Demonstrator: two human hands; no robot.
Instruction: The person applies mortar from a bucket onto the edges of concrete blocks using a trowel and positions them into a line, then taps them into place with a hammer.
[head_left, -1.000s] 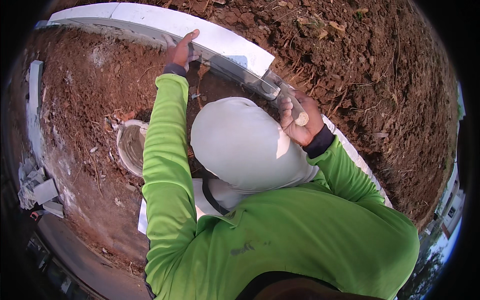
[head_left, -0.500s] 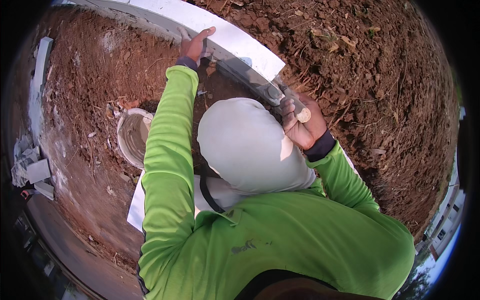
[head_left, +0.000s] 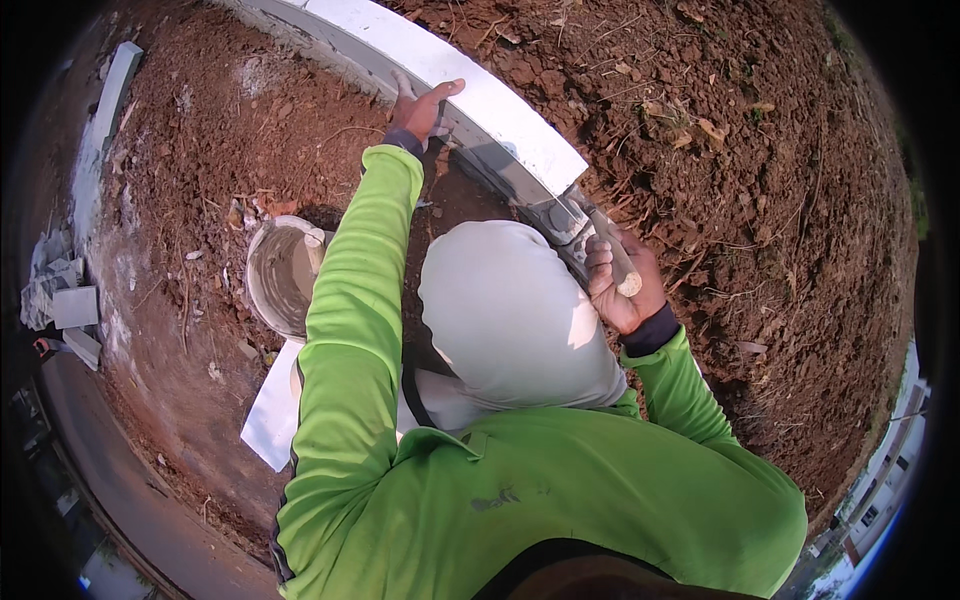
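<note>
My left hand (head_left: 415,108) lies spread on the low wall of pale blocks (head_left: 480,95), thumb over its white top and fingers at its side face. My right hand (head_left: 627,287) is wrapped round the wooden handle of a trowel (head_left: 622,268), just past the wall's near right end. The trowel's metal part is at the grey mortar (head_left: 556,214) below that end, and its blade is mostly hidden. Between my arms a rounded shape in pale cloth (head_left: 515,315), which looks like my bent knee, blocks part of the ground.
A bucket (head_left: 262,290) with greyish wet mix and a wooden handle sticking out stands left of my left forearm. Beside it lies a white slab (head_left: 268,415). Broken block pieces (head_left: 75,307) and a long pale block (head_left: 118,85) lie far left. Loose red soil (head_left: 760,200) covers the right.
The whole view has shifted a little, so the wall and bucket appear further right. My left hand stays on the wall. The trowel handle is still in my right hand, tilted slightly differently.
</note>
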